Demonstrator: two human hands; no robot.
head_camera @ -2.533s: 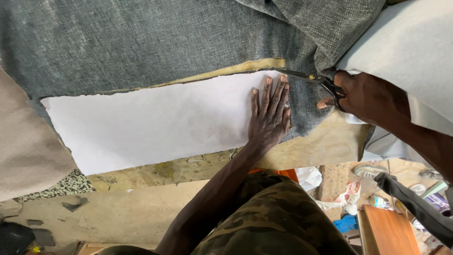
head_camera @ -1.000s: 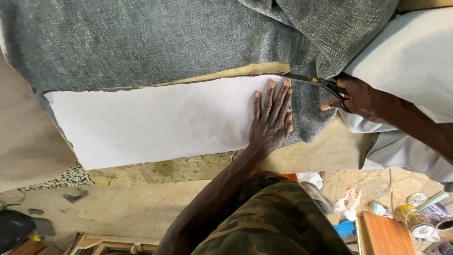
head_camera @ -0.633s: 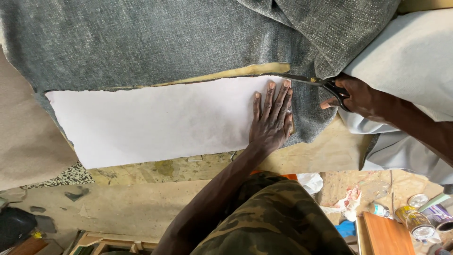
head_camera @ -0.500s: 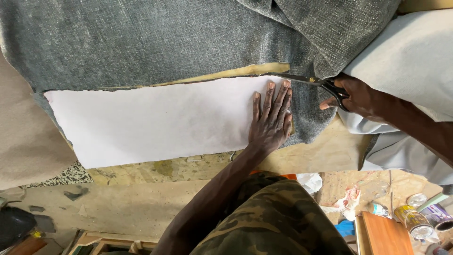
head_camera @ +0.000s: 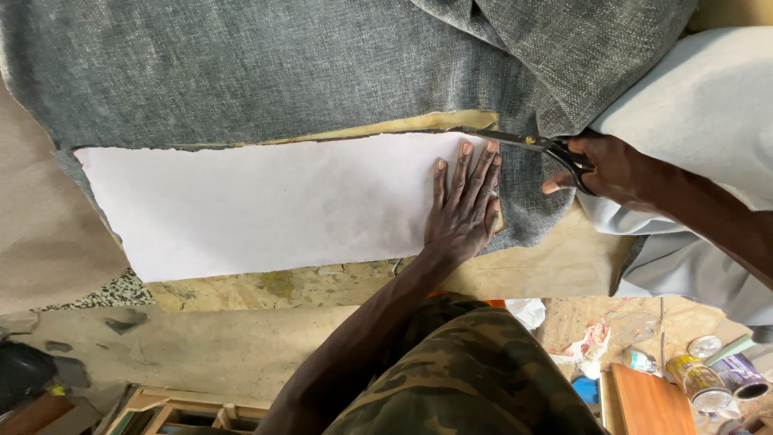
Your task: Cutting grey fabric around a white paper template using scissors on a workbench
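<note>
The scissors (head_camera: 541, 146) lie nearly level across the worktable, their long axis running side to side, with the dark blades pointing toward the left of the view and the black loop handles at the right. They sit at the cut edge of the grey fabric (head_camera: 266, 68), just above the upper right corner of the white sheet (head_camera: 266, 201); a small brass-coloured pivot shows near the handles. The right hand (head_camera: 608, 169) is closed through the handles, gripping the scissors. The left hand (head_camera: 465, 209) lies flat and open with fingers spread, pressing the right end of the white sheet onto the fabric. The sheet is a long, smooth rectangle lying lengthways left to right. The fabric is a coarse, speckled weave, folded over at the upper right. A thin strip of yellow foam (head_camera: 419, 125) shows along the cut, and the bare wooden tabletop (head_camera: 555, 266) is pale and scuffed.
</note>
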